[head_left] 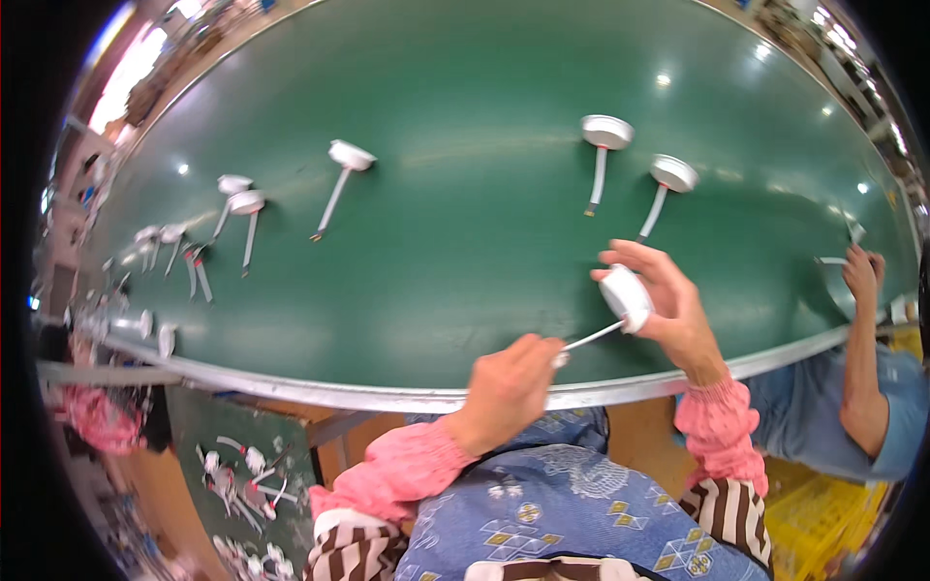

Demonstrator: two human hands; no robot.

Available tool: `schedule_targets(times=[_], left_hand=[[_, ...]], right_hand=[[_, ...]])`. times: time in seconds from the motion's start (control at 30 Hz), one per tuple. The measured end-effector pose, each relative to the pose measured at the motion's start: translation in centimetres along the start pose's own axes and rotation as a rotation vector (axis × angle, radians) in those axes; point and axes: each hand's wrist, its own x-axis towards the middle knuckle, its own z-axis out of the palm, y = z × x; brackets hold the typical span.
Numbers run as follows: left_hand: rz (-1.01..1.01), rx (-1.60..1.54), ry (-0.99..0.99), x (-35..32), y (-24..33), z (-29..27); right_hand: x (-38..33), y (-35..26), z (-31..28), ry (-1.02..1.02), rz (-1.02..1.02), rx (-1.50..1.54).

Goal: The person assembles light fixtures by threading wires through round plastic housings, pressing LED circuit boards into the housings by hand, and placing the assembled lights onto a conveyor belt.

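The right hand [684, 315] grips the white cap [625, 295] over the green table [465, 213], at two o'clock from the left hand [511, 389], which pinches its cord [595, 336], probably near the end; blur leaves that unsure. Tugging too hard could loosen cord from cap.

A broad green worktable [465, 87] fills the centre, its metal rim [417, 399] curving through 6 o'clock | a bright, window-like opening [134, 79] glares at 10 | small lights [841, 35] dot 2 o'clock | reflections [663, 80] gleam on the green | lower table [201, 412], tan floor [160, 494] at 8 | yellow crates [809, 508] at 4.
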Motion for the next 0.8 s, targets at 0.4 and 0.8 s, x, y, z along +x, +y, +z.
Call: schedule_targets(times=[0.4,0.8], left_hand=[[0.002,0.076,0.16,1.1,0.6,1.8],[-0.129,0.14,-0.08,1.5,0.4,-0.3]], right_hand=[[0.0,1.8,-0.4,0.228,0.001,-0.204],[-1.5,1.2,0.7,0.391,-0.688,-0.986]])
